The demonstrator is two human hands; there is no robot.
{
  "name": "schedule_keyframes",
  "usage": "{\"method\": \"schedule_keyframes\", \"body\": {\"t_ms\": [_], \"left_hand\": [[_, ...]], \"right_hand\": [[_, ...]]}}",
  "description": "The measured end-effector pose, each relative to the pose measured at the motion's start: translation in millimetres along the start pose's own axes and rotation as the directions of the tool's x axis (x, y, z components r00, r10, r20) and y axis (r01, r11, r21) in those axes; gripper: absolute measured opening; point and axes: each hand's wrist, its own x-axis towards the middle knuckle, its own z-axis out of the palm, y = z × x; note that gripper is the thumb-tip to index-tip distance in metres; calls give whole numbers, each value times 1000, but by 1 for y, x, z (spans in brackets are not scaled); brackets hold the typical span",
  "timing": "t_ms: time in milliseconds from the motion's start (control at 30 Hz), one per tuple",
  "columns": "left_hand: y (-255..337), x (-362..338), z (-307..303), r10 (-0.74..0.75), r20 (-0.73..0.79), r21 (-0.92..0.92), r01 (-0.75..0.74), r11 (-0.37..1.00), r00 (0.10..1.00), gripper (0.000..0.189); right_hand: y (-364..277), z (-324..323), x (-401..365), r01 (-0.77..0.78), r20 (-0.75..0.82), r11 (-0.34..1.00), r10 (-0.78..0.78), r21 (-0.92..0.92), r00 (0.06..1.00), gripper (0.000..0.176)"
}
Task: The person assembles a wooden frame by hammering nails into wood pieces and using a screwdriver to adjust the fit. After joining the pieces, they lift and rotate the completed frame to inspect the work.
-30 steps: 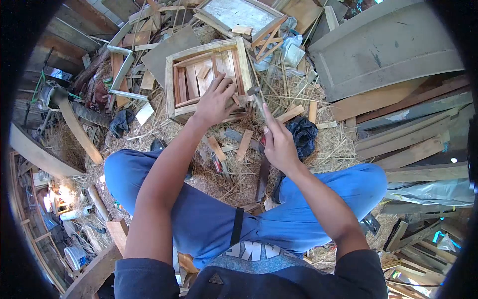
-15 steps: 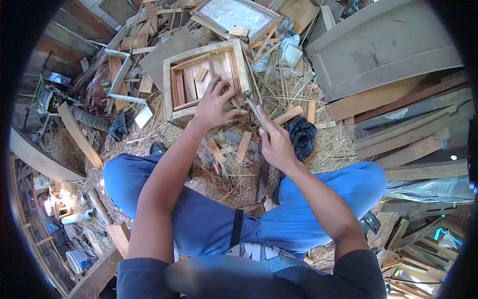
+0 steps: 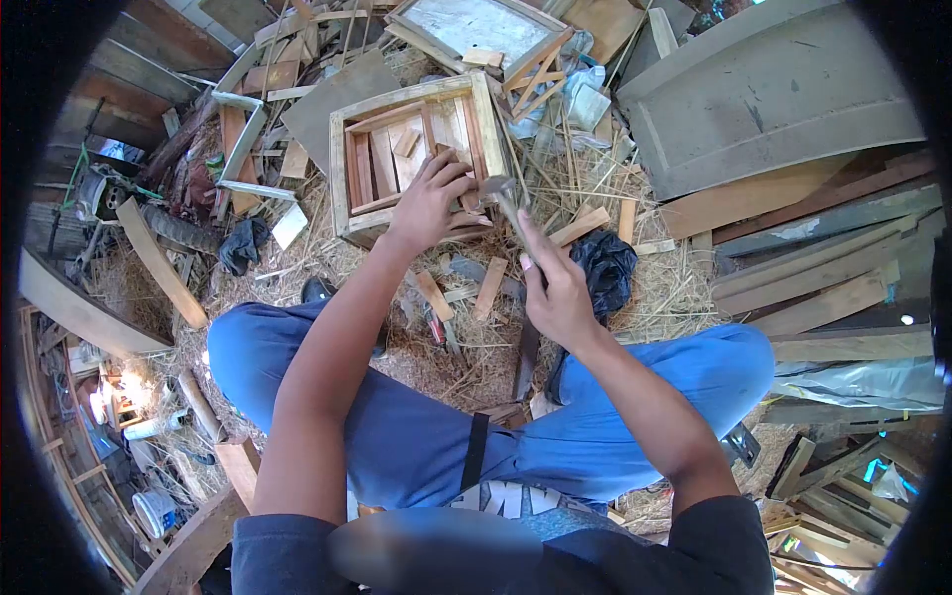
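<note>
We look down on a yard floor of straw (image 3: 654, 288) strewn with boards. The biggest piece is a grey panel (image 3: 773, 89) lying at the far right. Our legs, in blue trousers (image 3: 416, 436), are folded across the near ground.

Ahead of them, on the straw, sits the wooden crate (image 3: 362, 169), open at the top, with reddish slats inside. Our left hand (image 3: 431, 203) clasps its near right corner, fingers bent over the wall and thumb outside.

Our right hand (image 3: 557, 293) is closed round the handle of a hammer (image 3: 508, 206), index finger laid along it. The hammer's head stands just beside the left fingertips at that same corner.

A black rag (image 3: 602, 263) lies just right of the right hand. Two short wood offcuts (image 3: 488, 288) lie on the straw between the arms.
</note>
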Motion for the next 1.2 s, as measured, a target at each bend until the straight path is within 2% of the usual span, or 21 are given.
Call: {"method": "schedule_keyframes", "body": {"t_ms": [67,200,267,300,367,467,633,700,767,833,933,1000,1033,1100,1133,1200], "left_hand": [[0,-1,2,9,-1,10,-9,1000,1000,47],[1,1,0,-9,-7,10,9,1000,1000,49],[3,0,-2,-21,-1,14,21,1000,1000,50],[4,0,-2,-27,7,18,26,999,1000,52],[7,0,-3,-29,27,30,28,999,999,53],[7,2,-3,-25,38,58,23,998,999,54],[9,0,-1,-20,54,72,16,997,998,58],[12,-1,0,-7,73,198,-8,980,997,61],[6,0,2,18,91,213,-37,976,996,61],[4,0,1,26,104,225,-49,973,994,62],[10,2,-4,59,97,204,-78,976,994,55],[20,6,-10,56,12,215,-58,975,998,43],[23,10,-15,59,14,216,-61,975,998,43],[27,17,-23,126,-45,192,-116,975,991,33],[28,20,-26,127,-43,194,-117,974,991,33],[32,25,-31,48,-33,64,-46,997,998,34]], "right_hand": [[3,-3,-4,-143,269,976,183,-162,946,66],[-1,-3,-3,-126,212,985,149,-120,966,67],[-9,-5,0,-52,99,998,56,-46,993,67],[-6,-5,0,-52,101,998,57,-47,993,67],[4,-6,-1,-109,276,976,159,-191,948,66],[0,-5,0,-105,184,986,128,-130,975,65],[6,-6,0,-159,246,980,184,-117,952,65],[13,-5,2,-181,267,978,201,-100,942,65],[13,-5,7,-249,163,967,255,-59,953,63],[9,-11,14,-259,146,965,262,-36,954,62],[1,-18,23,-275,100,961,274,-5,956,61],[-7,-26,29,-500,177,864,501,-52,847,61],[-3,-24,28,-502,175,864,502,-50,847,61],[5,-19,25,-285,8,958,285,21,959,61],[5,-19,26,-284,6,958,284,24,959,61],[3,-23,28,-358,36,934,358,2,933,61]]}}
